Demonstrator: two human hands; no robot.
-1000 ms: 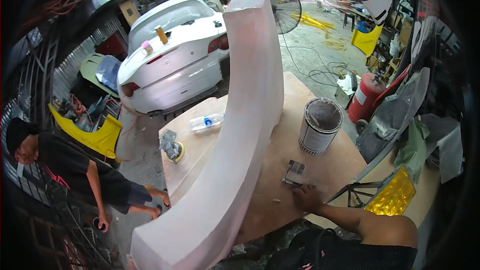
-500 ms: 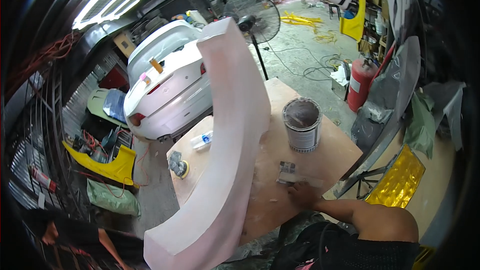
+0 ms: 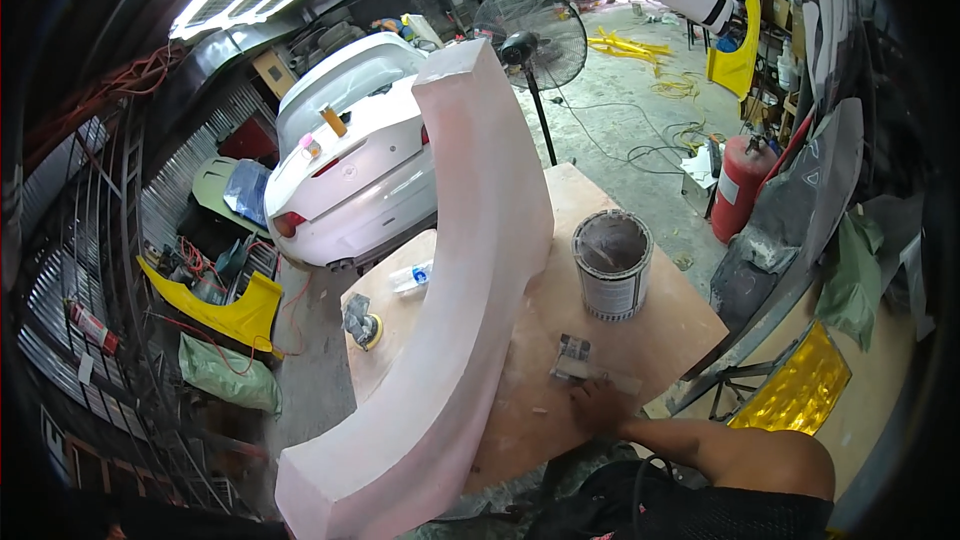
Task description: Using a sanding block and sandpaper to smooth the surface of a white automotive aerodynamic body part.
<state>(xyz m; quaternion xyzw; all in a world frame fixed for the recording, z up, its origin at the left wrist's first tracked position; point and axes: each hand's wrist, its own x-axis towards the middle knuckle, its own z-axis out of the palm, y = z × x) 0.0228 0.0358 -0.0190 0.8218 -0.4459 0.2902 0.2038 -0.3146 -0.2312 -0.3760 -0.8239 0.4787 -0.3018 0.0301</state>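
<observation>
A small, flat, grey piece with a darker far end (image 3: 571, 358) lies on the tan wooden tabletop (image 3: 665, 325), just beyond the bare right hand's (image 3: 600, 406) fingertips; whether the bent fingers grip it cannot be told. Its long axis runs away from the person, dark end slightly toward the round, grey-smeared metal can (image 3: 613, 268). Its near edge blurs beside the fingers; the left hand is out of sight.

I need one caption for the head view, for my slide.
Right hand beside a small grey block on a worktable, near a curved pale panel and an open can.
</observation>
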